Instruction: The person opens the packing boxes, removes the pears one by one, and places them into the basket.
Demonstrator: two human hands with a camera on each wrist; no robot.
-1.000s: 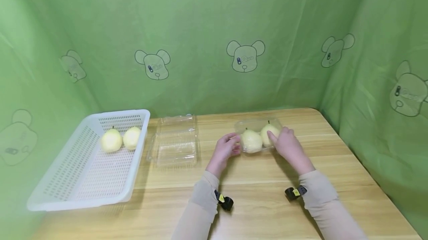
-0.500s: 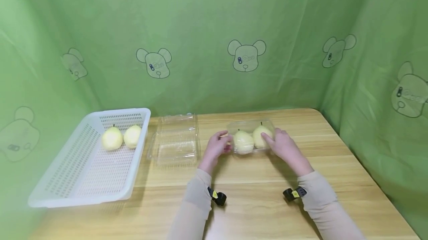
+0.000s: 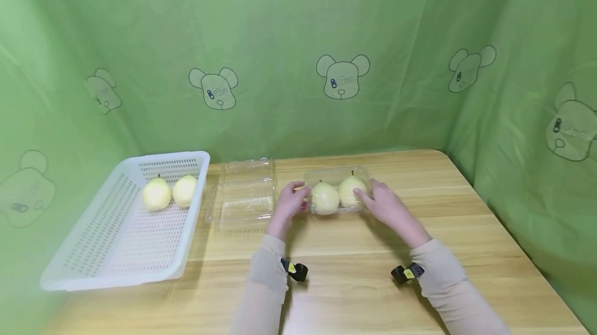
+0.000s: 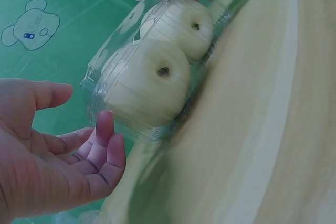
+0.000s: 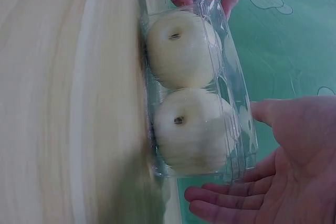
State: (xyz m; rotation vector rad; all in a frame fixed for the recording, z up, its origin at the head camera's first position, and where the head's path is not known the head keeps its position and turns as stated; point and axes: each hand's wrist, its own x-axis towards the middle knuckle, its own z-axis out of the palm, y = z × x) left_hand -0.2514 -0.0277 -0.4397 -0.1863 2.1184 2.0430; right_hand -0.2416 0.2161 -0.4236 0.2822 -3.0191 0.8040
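Note:
A lidded clear plastic box (image 3: 337, 172) stands on the table with two pale yellow pears inside, a left pear (image 3: 325, 199) and a right pear (image 3: 351, 192). My left hand (image 3: 290, 202) is at the box's left end, thumb apart and fingers loosely bent, with fingertips at its wall in the left wrist view. At the opposite end, my right hand (image 3: 383, 203) rests its thumb on the lid, while its fairly straight fingers (image 5: 228, 203) lie along the end wall. The right wrist view shows both pears (image 5: 184, 51) through the plastic, their stem ends facing the camera.
On the left stands a white perforated basket (image 3: 140, 241) holding two more pears (image 3: 156, 194). Between it and my left hand lies another clear plastic box (image 3: 247, 203), opened flat. Green curtain (image 3: 280, 39) walls the wooden table (image 3: 354, 283) at the back and sides.
The box with two pears has slid left along the table, and both my hands have moved left with it. The basket and the other box have stayed put.

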